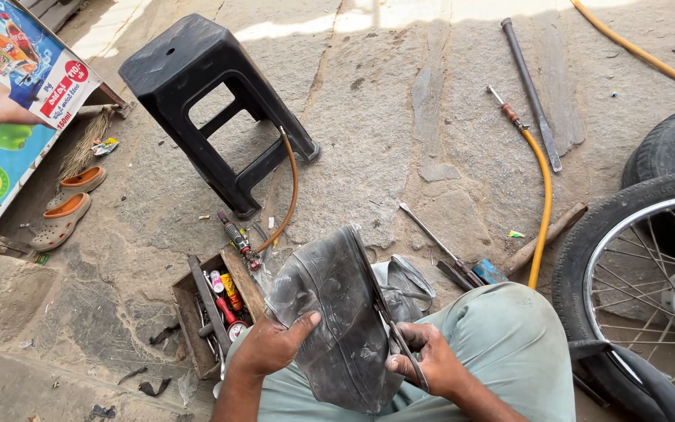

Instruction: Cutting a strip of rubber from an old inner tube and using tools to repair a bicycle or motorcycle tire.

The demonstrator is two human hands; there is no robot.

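On the lap, the left hand (271,348) pinches flat a piece of black rubber tube (337,312) while the right hand (423,359) grips scissors (396,332) along its edge — best to keep the rubber taut, blades square, thumb clear of the cut

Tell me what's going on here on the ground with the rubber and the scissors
A person sits on a stone floor and holds a piece of black rubber tube up over their lap. The left hand grips its left edge, and the right hand works a pair of scissors along its right edge. A wooden toolbox lies just to the left, a black plastic stool stands ahead, and a spoked wheel is on the right.
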